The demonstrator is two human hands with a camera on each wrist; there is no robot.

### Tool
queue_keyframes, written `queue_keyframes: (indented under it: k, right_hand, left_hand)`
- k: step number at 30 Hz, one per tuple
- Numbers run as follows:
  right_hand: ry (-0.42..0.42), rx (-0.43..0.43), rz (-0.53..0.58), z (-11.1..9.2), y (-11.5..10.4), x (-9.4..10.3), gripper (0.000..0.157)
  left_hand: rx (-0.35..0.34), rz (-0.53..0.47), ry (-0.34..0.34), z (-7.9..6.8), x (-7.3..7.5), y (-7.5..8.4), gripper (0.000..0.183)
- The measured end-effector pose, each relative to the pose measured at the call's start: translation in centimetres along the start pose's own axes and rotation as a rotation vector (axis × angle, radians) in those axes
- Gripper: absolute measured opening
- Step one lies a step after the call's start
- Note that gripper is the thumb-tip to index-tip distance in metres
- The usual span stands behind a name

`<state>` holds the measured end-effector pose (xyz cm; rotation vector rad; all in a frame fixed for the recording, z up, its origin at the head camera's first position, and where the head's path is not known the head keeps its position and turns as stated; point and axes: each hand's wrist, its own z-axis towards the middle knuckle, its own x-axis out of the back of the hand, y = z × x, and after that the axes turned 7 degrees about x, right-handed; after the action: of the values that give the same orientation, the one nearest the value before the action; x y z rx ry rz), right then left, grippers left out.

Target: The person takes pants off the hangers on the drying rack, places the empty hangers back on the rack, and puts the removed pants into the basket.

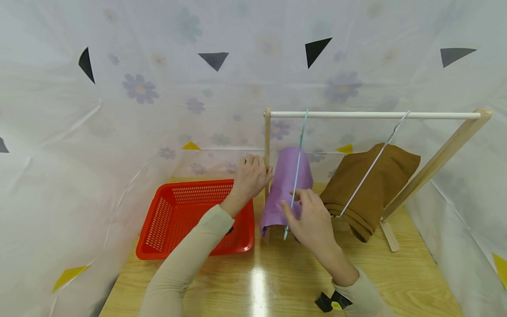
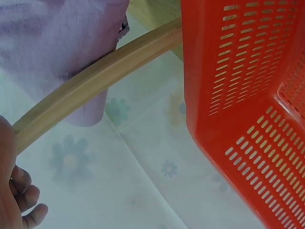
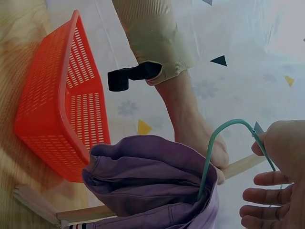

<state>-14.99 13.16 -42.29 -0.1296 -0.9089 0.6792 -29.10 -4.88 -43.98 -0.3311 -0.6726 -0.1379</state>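
My left hand [image 1: 251, 178] grips the upright wooden post [image 2: 95, 81] at the left end of a clothes rack. A folded purple cloth garment [image 1: 283, 185] hangs on a light teal hanger [image 1: 302, 136], hooked over the rack's white bar [image 1: 356, 115]. Beside that hanger is my right hand [image 1: 313, 215], its fingers spread loosely and the thumb apart. In the right wrist view, the thumb lies against the hanger's teal edge, or very near it, while the fingers stay uncurled. The garment's folds partly hide the hanger's lower bar.
Left of the rack, a red perforated plastic basket [image 1: 150, 220] stands on the wooden table [image 1: 222, 286], under my left forearm. A brown garment [image 1: 372, 189] hangs on a pale hanger [image 1: 366, 176] at the right, near the slanted right post [image 1: 439, 163]. Flower-patterned white sheeting [image 1: 237, 88] encloses the table.
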Motion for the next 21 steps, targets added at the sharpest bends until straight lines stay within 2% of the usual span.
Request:
queue_keyframes:
  k: [4,12,21]
  right_hand:
    - [0.012,0.002,-0.017,-0.4,0.2,0.3,0.032]
    - [0.057,-0.008,-0.064,-0.9,0.4,0.8,0.026]
    - [0.050,-0.077,-0.104,-1.2,0.6,1.4,0.022]
  left_hand:
    - [0.005,-0.010,-0.017,0.0,0.0,0.1,0.040]
    - [0.008,0.006,-0.002,0.0,-0.1,-0.1,0.040]
    - [0.021,-0.013,-0.067,0.0,-0.1,-0.2,0.039]
